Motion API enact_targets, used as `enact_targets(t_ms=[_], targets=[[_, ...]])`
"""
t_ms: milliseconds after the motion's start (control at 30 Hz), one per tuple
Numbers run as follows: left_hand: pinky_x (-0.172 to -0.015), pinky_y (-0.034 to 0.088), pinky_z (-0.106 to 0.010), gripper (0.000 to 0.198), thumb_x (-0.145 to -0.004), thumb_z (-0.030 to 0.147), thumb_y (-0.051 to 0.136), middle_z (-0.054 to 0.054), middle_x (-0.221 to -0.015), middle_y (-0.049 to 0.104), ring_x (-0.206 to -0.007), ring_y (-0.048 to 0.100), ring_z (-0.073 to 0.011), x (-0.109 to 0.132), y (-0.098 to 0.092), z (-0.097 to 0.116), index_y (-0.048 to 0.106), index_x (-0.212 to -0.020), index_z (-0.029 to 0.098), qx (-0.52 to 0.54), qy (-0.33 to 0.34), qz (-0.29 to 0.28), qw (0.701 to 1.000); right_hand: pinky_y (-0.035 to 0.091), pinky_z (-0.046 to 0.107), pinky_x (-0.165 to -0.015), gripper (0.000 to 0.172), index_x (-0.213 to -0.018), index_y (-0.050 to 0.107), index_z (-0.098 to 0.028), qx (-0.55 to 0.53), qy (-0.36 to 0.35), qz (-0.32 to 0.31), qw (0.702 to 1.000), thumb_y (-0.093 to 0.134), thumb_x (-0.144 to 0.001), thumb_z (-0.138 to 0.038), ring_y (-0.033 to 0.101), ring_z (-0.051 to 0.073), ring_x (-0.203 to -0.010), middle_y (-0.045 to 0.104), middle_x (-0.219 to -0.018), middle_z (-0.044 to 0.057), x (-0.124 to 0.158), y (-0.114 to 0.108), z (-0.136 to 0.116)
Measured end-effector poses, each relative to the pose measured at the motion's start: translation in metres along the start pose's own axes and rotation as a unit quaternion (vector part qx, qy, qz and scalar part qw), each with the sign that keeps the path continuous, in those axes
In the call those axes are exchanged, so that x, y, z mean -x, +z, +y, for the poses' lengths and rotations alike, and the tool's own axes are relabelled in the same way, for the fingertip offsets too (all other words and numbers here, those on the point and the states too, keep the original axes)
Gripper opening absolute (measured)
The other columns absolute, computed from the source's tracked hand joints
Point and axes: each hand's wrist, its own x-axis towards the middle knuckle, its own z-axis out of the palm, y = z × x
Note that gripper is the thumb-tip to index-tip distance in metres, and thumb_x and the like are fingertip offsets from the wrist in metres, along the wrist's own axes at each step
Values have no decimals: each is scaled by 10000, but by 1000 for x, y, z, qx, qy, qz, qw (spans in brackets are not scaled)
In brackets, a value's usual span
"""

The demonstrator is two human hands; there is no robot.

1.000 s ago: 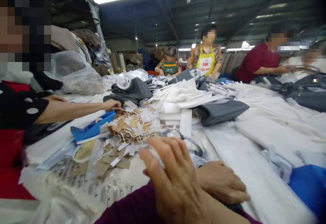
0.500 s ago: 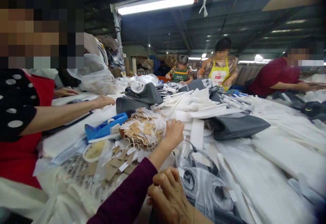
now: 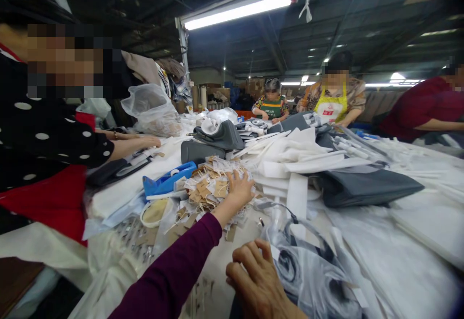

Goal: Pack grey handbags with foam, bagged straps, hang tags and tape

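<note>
My left hand (image 3: 238, 191), in a purple sleeve, reaches onto a heap of brown and white hang tags (image 3: 205, 183) with strings. Its fingers are spread over the heap's right side, and no tag shows clearly held. Lower down, my right hand (image 3: 255, 273) is curled, fingers bent together; whatever lies under its fingertips is hidden. Right beside it is a grey handbag in clear plastic (image 3: 311, 270), its dark strap (image 3: 308, 229) looping up at the far end. A dark edge shows beneath my right wrist.
Left of the tags lie a blue tape dispenser (image 3: 168, 180) and a tape roll (image 3: 155, 212). Grey bags (image 3: 369, 187) and white padding sheets (image 3: 300, 152) pile up beyond. A co-worker in a polka-dot top (image 3: 47, 135) works at left; others stand across the table.
My left hand has shifted slightly left over the tags, its fingers spreading. My right hand stays curled by the wrapped handbag. The left co-worker leans in and has moved an arm. The view has turned slightly.
</note>
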Motion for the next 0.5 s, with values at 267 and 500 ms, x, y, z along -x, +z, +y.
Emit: enact_targets(t_ms=[267,500], targets=[[-1092,128,-671,873,-732,523,684,-109,-1609,16,-1442,40,-433,19,-34,-22,253,-1468,338,39,81,-85,992,274,333,-769,248,-735,539,-173,5,-18,21,1000,409,-944,-143,430,148,-665,522,-685,4,-6,-1,3],[-1062,75,-714,1398,-464,414,853,-201,-1570,-161,-1412,-69,-500,45,-68,-95,-54,-1516,250,-55,79,-220,971,299,341,-794,232,-732,532,-190,30,-27,21,999,425,-928,-129,459,145,-649,541,-667,-4,2,7,5]])
